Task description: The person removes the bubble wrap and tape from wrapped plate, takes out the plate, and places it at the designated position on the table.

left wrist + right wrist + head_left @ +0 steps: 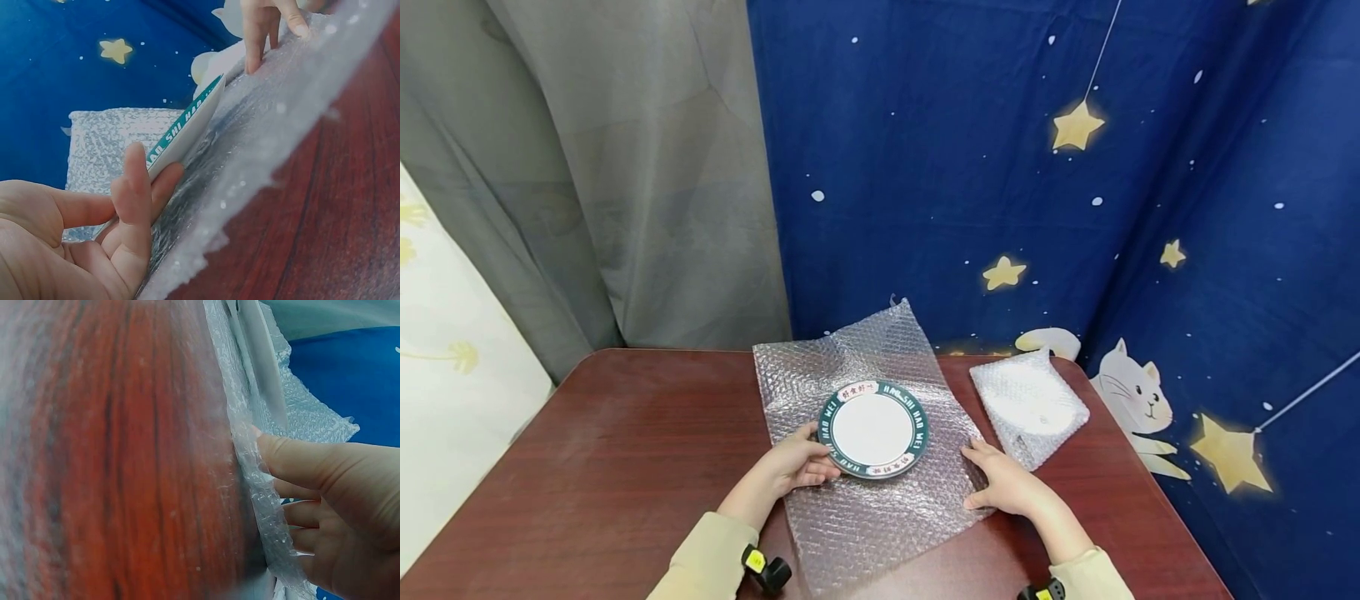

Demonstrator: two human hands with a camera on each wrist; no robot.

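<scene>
A round plate (872, 429) with a white centre and a green lettered rim is over a sheet of bubble wrap (857, 533). My left hand (797, 462) pinches the plate's left edge, thumb on top and fingers beneath. In the left wrist view the plate (197, 125) is tilted, its white underside showing above the wrap. At the sheet's right edge, my right hand (1003, 483) rests with thumb and fingers spread apart. The right wrist view has its thumb (294, 456) against the border of the wrap, with the other fingers partly hidden behind it.
A bubble-wrapped packet (1030, 408) lies at the back right, just beyond the right hand. The red-brown wooden table (625, 467) has a rounded back-left corner. Grey and blue star-patterned curtains (925, 167) hang behind it.
</scene>
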